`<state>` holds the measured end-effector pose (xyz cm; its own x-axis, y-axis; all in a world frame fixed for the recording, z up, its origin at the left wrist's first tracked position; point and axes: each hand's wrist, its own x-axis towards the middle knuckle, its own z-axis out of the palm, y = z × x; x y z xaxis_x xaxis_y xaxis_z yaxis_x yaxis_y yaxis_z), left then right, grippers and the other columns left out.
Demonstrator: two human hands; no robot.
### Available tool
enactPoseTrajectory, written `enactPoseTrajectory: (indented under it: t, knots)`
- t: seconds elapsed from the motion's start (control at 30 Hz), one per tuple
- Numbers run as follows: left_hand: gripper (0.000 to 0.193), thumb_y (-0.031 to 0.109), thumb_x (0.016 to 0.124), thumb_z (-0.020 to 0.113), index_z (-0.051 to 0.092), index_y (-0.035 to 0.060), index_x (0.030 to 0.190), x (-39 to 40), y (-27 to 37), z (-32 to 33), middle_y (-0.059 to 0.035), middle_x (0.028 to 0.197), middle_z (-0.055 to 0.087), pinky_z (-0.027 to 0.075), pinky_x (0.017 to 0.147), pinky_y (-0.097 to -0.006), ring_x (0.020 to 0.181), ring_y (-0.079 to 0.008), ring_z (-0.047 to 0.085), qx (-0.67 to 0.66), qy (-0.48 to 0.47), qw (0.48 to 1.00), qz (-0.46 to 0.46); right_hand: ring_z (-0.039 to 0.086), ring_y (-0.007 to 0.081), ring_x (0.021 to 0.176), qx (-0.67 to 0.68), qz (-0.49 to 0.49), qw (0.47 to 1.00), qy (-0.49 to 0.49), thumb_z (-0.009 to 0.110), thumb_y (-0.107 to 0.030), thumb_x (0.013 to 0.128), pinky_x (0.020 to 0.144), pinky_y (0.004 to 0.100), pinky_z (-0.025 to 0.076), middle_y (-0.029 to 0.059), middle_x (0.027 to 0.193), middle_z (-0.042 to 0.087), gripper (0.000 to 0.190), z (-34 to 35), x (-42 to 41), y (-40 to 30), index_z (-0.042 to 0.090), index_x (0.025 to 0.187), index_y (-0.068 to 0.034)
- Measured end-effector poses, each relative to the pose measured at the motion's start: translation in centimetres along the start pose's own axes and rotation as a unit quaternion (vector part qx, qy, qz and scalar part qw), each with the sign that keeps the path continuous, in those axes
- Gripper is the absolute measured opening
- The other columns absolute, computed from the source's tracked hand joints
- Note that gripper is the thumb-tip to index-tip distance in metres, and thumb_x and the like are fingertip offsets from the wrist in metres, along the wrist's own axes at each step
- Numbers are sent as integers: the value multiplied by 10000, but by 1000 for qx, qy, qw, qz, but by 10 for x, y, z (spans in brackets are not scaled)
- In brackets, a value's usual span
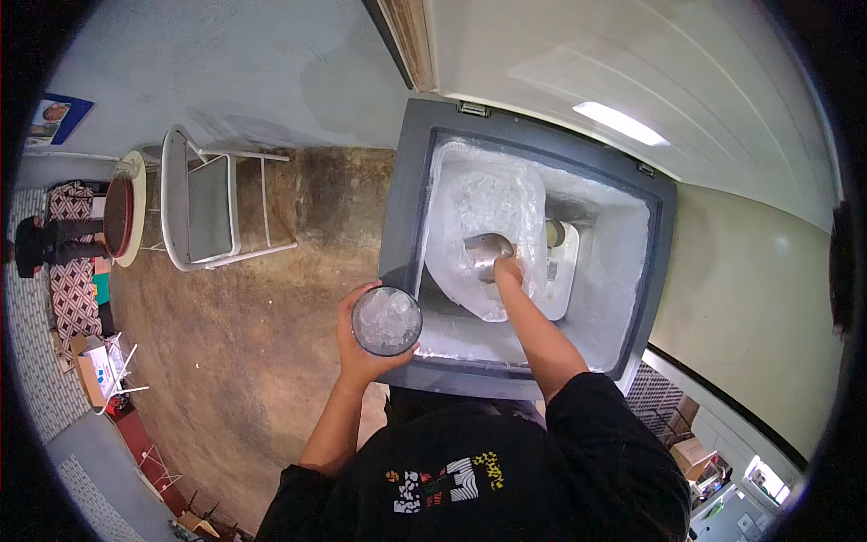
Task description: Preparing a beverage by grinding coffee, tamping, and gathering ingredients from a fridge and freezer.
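Observation:
My left hand (362,362) is wrapped around a clear glass (387,321) filled with crushed ice, just outside the freezer's left front corner. Inside the open chest freezer (406,183), my right hand (509,270) grips a metal scoop (489,252). The scoop lies over a clear plastic bag of ice (493,183), and its handle is mostly covered by my fingers. To the right of the bag is a white container (563,278) with a label, and a round greenish item (555,233) rests by its far end.
The raised freezer lid (609,61) stands behind the opening. On the concrete floor (271,352) to the left is a folding chair (200,203) beside a round table (135,210). A person (47,244) stands beyond it. Cardboard boxes (691,455) are at lower right.

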<state>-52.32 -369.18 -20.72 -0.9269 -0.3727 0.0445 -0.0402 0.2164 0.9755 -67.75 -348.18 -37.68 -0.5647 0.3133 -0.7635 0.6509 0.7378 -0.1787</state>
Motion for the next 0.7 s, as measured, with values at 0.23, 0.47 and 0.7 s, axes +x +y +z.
enactPoseTrajectory:
  t: [0.23,0.47,0.7]
  knots:
    - [888,167,456,848,357,43,1185,3,-1,1,-160,1196,462,372,965,-375,1110,-256,474,10,-8,1000,10,541,350,1037,82,-25,993,76,413,-260,813,898,405,402,213,1091,575,418,11,9,10,553,1135,-34]
    - [879,159,455,848,367,39,1181,9,11,5,-148,1183,467,377,960,-368,1092,-245,486,-9,-18,1000,19,598,315,918,195,-73,955,212,481,-138,793,815,366,447,210,964,621,313,12,31,25,603,1053,-14]
    - [885,163,463,847,368,43,1198,10,16,7,-130,1171,463,376,957,-365,1101,-233,472,4,-37,999,14,594,380,887,259,-225,931,125,459,7,716,765,398,459,237,896,622,327,-112,-95,-13,598,1010,-22]
